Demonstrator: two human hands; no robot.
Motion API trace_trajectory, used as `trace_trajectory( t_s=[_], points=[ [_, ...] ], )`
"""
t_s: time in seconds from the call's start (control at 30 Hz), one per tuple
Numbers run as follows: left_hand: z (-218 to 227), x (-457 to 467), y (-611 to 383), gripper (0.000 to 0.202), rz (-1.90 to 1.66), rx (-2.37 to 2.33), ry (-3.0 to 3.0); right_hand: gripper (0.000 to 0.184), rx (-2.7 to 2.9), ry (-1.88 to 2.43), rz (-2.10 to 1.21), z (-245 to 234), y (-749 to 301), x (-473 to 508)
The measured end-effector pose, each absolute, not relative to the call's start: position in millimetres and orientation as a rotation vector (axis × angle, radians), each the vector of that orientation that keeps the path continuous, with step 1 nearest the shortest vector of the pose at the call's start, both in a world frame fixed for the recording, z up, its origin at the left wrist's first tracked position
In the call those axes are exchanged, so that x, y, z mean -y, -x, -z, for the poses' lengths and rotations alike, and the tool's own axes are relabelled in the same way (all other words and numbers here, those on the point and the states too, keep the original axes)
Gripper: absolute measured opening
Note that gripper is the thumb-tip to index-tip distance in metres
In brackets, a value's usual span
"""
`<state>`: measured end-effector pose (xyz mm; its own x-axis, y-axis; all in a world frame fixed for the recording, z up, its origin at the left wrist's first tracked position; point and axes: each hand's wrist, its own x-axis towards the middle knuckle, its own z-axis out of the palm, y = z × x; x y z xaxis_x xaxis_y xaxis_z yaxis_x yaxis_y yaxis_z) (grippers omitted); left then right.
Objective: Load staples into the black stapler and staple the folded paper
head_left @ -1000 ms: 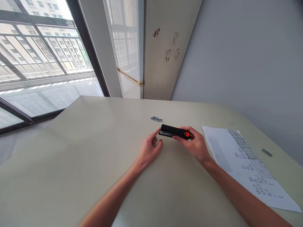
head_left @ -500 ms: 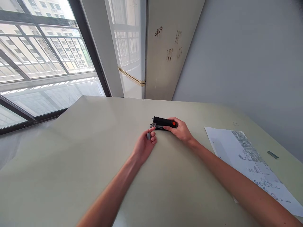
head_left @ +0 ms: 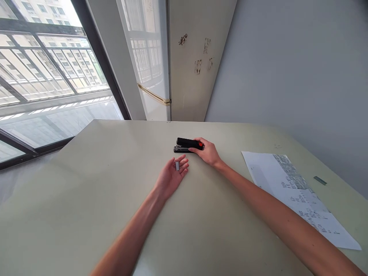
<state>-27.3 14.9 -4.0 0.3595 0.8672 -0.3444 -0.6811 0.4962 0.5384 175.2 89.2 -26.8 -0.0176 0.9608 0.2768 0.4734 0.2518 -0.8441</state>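
Note:
My right hand (head_left: 209,152) grips the rear end of a black stapler (head_left: 185,145) with an orange tab, which rests on the pale table (head_left: 115,184) at the far middle. The stapler's top looks slightly raised from its base. My left hand (head_left: 172,175) lies palm up just in front of the stapler. A short grey staple strip (head_left: 177,165) rests across its fingers, which are loosely curled around it.
A printed white sheet (head_left: 290,191) with several staple strips on it lies at the right. One loose staple strip (head_left: 320,180) lies beyond it near the wall. A fridge (head_left: 172,76) stands behind the table, and a large window (head_left: 43,76) is at the left.
My right hand carried the stapler away from me and set it where loose staples lay. My left hand picked up a staple strip and turned palm up.

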Motion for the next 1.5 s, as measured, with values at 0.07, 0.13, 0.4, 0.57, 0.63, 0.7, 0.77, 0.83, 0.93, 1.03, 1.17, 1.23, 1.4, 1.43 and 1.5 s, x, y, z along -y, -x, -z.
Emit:
trace_trajectory(
  t_s=[0.07, 0.13, 0.4, 0.57, 0.63, 0.7, 0.77, 0.83, 0.93, 1.03, 1.17, 1.23, 1.4, 1.43, 1.5],
  points=[
    [4, -16, 28, 0.023, -1.014, -0.659, -0.34, 0.043, 1.638, 1.36, -0.643, 23, -173, -86],
    [5, -16, 27, 0.022, -1.022, -0.666, -0.352, 0.041, 1.624, 1.343, -0.564, 15, -170, -75],
    [5, -7, 18, 0.025, -1.04, -0.556, -0.48, 0.036, 1.979, 1.208, -0.25, -8, -150, 5],
    [2, -1, 15, 0.043, -0.913, -0.51, -0.457, 0.027, 2.059, 1.237, -0.147, 4, -143, 13],
    [-1, 0, 17, 0.048, -0.882, -0.519, -0.45, 0.021, 2.063, 1.21, -0.113, 2, -146, 17],
    [-3, 1, 18, 0.052, -0.844, -0.53, -0.459, 0.02, 2.063, 1.204, -0.1, -3, -153, 25],
    [-4, 3, 19, 0.055, -0.813, -0.547, -0.48, 0.022, 2.06, 1.215, -0.093, -9, -167, 35],
    [-6, 3, 18, 0.056, -0.805, -0.565, -0.499, 0.025, 2.029, 1.252, -0.078, -14, -190, 48],
    [-9, 2, 15, 0.056, -0.822, -0.613, -0.504, 0.026, 1.879, 1.423, -0.053, -15, -246, 67],
    [-14, 0, 11, 0.054, -0.832, -0.682, -0.507, 0.03, 1.653, 1.648, -0.039, -8, -323, 89],
    [-16, -1, 8, 0.05, -0.845, -0.744, -0.507, 0.041, 1.37, 1.964, 0.062, 14, -427, 119],
    [-16, -2, 8, 0.049, -0.85, -0.76, -0.504, 0.047, 1.303, 2.103, 0.159, 29, -465, 131],
    [-19, -3, 5, 0.052, -0.881, -0.796, -0.483, 0.06, 1.222, 2.329, 0.267, 59, -508, 141],
    [-20, -3, 5, 0.052, -0.889, -0.807, -0.479, 0.061, 1.214, 2.336, 0.264, 63, -510, 140],
    [-22, -2, 4, 0.052, -0.902, -0.829, -0.479, 0.063, 1.2, 2.337, 0.245, 67, -512, 138]
  ],
)
